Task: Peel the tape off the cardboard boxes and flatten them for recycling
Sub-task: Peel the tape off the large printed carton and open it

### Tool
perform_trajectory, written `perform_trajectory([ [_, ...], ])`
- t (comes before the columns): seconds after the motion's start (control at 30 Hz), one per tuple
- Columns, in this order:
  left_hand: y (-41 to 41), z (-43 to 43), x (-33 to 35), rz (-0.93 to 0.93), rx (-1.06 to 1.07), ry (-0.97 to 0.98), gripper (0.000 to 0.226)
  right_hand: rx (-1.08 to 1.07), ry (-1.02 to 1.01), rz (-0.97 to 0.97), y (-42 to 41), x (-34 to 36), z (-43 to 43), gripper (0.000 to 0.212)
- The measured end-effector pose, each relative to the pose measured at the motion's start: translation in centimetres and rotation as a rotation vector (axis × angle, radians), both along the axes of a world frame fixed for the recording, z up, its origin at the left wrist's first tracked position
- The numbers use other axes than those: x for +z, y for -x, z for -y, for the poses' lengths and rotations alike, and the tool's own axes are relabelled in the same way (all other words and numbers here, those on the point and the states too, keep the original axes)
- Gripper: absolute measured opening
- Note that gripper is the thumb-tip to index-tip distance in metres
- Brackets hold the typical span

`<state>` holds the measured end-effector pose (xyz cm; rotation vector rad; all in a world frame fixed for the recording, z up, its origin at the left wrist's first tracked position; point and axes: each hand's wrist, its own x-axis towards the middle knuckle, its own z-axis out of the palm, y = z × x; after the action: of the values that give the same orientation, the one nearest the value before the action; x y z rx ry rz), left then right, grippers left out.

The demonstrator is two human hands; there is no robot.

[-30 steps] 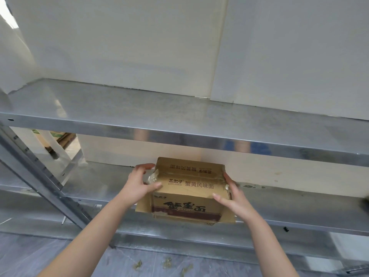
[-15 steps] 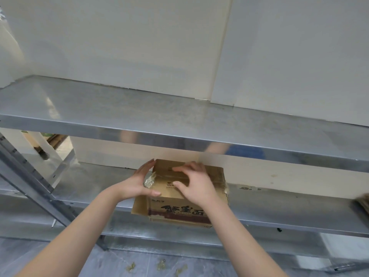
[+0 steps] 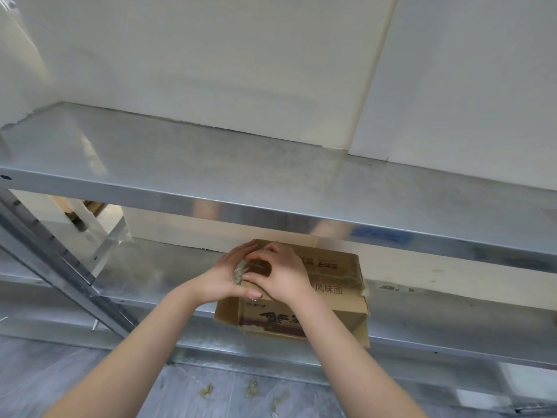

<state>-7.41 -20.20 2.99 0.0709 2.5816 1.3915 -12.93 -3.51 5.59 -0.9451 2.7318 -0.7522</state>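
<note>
A brown cardboard box (image 3: pixel 331 285), printed with dark red and black Chinese characters, sits on the lower galvanised metal shelf (image 3: pixel 150 273) of a rack, right at the shelf's front edge. Loose flaps splay outward at its lower left and lower right. Above it runs the upper metal shelf (image 3: pixel 211 164), whose shiny front lip carries a blurred reflection.

Two bare forearms reach up from the bottom of the view and meet at the box's top left corner. The left hand (image 3: pixel 223 276) takes that corner from the side. Its grip is curled round the cardboard, with the fingers over the top edge and the thumb lying along the front face. The right hand (image 3: pixel 283 273) comes across the top of the box and touches the left one. Its grip is bent, with thumb and forefinger closing on a wad of crumpled clear tape (image 3: pixel 238 271) that stands up at the corner between the two hands. The fingers cover the spot, so it cannot be told how much of the tape is stuck to the cardboard.

A slanted metal upright (image 3: pixel 51 260) crosses the left side of the rack, and a white wall (image 3: pixel 211 55) stands behind the shelves. Below, small yellowish scraps (image 3: pixel 251 389) lie scattered on the grey floor (image 3: pixel 60 372).
</note>
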Motion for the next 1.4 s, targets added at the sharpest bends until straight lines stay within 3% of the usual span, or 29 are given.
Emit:
perform_trajectory([
  [0.13, 0.1, 0.3, -0.2, 0.012, -0.011, 0.024, 0.108, -0.027, 0.031, -0.017, 0.2, 0.0, 0.2, 0.018],
  [0.33, -0.2, 0.3, 0.0, 0.015, -0.044, 0.146, 0.096, 0.003, 0.028, 0.035, 0.6, 0.0, 0.0, 0.013],
  [0.5, -0.1, 0.5, -0.2, 0.028, -0.046, 0.164, 0.100, -0.013, 0.108, 0.121, 0.7, -0.1, -0.9, 0.011],
  [0.7, -0.1, 0.1, 0.8, 0.065, -0.057, 0.197, 0.096, -0.037, 0.150, 0.096, 0.6, -0.5, -1.8, 0.010],
  [1.0, 0.0, 0.3, 0.2, 0.071, -0.071, 0.171, 0.096, -0.215, 0.199, 0.169, 0.2, 0.1, -0.8, 0.013],
  [1.13, 0.0, 0.2, 0.3, 0.066, -0.080, 0.195, 0.097, -0.114, 0.274, 0.220, 0.2, 0.0, -1.9, 0.010],
  [1.23, 0.0, 0.3, 0.1, 0.121, -0.135, 0.088, 0.099, -0.059, 0.297, 0.253, 0.2, 0.2, -2.8, 0.010],
  [1.4, 0.2, 1.0, 0.3, 0.183, -0.207, 0.041, 0.080, 0.006, 0.296, 0.319, 0.4, 0.4, -3.6, 0.011],
])
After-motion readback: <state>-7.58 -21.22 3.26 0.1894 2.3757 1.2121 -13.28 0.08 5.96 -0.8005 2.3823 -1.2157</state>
